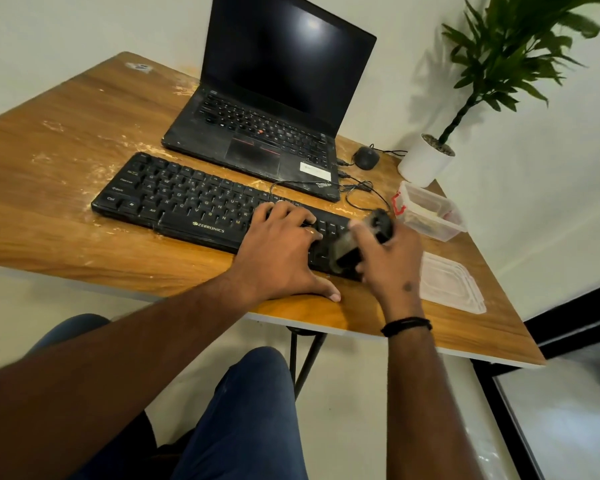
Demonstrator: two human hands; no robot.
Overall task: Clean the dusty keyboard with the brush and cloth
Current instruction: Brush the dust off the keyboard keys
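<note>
A black keyboard (174,199) lies across the dusty wooden table (66,140), in front of a laptop. My left hand (284,251) rests flat on the keyboard's right half, fingers spread over the keys and thumb on the table edge. My right hand (392,258) grips a dark brush (364,237) with blurred bristles over the keyboard's right end. The keys under both hands are hidden. No cloth is visible.
An open black laptop (267,126) stands behind the keyboard, with a black mouse (366,157) and cables to its right. A clear plastic box (430,211) and its lid (451,282) lie at the right edge. A potted plant (426,161) fills the far right corner.
</note>
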